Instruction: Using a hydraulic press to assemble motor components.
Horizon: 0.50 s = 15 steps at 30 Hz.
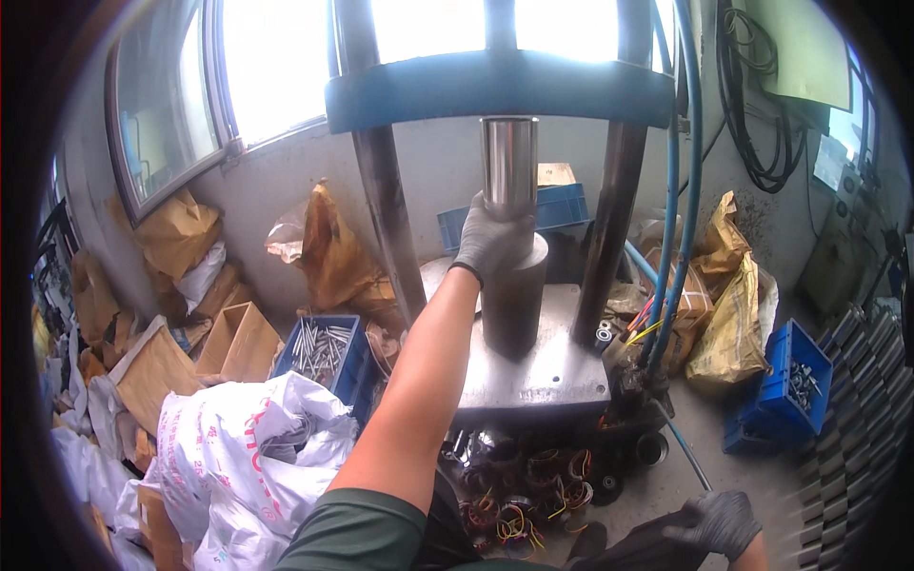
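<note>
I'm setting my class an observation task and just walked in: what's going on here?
A person is at a blue-framed press. Their gloved left hand is where a shiny shaft sits above a thick metal cylinder, which stands upright on a metal plate; the exact grip is hidden. The gloved right hand is at the end of a thin rod; whether it grips is unclear.
</note>
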### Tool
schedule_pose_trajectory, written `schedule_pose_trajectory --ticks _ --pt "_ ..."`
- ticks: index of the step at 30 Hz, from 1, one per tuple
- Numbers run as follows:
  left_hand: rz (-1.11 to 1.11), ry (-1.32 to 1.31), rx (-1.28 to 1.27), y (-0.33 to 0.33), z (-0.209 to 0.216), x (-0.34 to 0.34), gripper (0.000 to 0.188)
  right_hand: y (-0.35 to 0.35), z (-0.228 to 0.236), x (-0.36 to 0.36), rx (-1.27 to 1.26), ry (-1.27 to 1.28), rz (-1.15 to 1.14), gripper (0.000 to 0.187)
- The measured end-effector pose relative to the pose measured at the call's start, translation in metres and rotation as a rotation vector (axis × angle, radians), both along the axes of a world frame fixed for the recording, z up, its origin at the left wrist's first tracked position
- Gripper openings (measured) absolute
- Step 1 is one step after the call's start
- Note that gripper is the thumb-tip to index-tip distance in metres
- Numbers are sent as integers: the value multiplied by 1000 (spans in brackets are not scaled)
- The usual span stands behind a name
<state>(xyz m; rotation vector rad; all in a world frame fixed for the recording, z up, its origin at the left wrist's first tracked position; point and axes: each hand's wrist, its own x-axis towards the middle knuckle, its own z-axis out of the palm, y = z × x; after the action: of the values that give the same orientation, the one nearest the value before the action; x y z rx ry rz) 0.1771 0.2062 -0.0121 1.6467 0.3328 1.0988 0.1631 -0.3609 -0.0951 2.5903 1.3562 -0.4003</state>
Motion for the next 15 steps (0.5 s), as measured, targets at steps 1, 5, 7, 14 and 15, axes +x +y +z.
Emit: schedule_pose_trajectory --ticks 1,5,7,14,15 --pt "44 95 117 -3 4 -2 63 -4 -8 -3 79 -35 -19 48" --pt "-78 232 -108 -24 18 -18 34 -16 -38 -3 312 -144 -28 23" --pt "-54 119 -59 -31 24 -23 35 -18 -43 -1 345 -151 -33 15" --pt "-5 150 -67 -31 22 -24 41 -10 -29 0 316 -164 -51 13" --pt "-13 156 -69 -30 21 -22 41 -9 -26 0 303 -165 -57 14"
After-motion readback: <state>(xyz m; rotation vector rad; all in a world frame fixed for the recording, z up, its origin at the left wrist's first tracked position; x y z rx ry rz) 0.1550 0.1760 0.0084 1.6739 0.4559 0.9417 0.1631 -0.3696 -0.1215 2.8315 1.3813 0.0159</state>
